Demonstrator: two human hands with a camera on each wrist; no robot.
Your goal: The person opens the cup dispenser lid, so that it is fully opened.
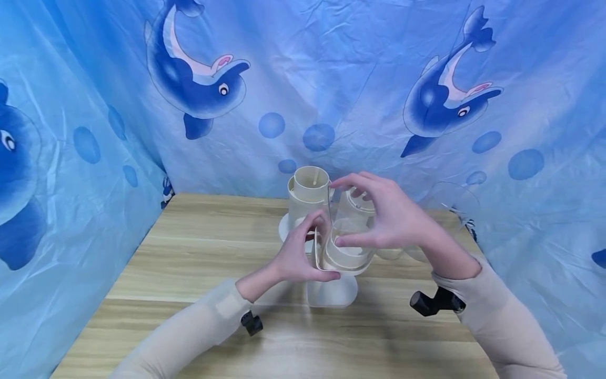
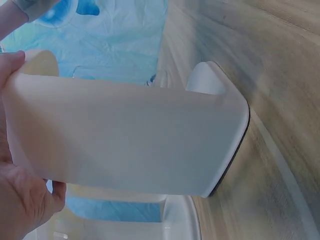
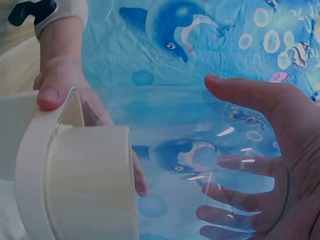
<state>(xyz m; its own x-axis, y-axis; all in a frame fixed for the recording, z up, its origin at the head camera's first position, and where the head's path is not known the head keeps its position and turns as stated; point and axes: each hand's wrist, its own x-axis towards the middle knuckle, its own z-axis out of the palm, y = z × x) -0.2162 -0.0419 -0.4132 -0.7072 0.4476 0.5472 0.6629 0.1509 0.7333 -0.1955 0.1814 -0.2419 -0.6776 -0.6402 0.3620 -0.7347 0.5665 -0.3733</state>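
My left hand (image 1: 298,258) grips the rim of a white plastic stand (image 2: 125,135), its thumb on the near edge. The stand is upright on a flat foot (image 1: 338,292), with a short cream ring (image 3: 92,180) rising from its top. My right hand (image 1: 393,210) holds a clear plastic container (image 3: 175,112), with the thumb on one side and fingers spread round the other. The container's open end is over the cream ring, in line with it. Whether its rim is seated there, I cannot tell.
Behind and to the left stands a similar white unit (image 1: 307,192) with a round cylinder on top. More clear plastic pieces (image 1: 390,253) lie to the right, partly behind my right arm. A blue dolphin curtain (image 1: 350,105) borders the wooden table (image 1: 199,263).
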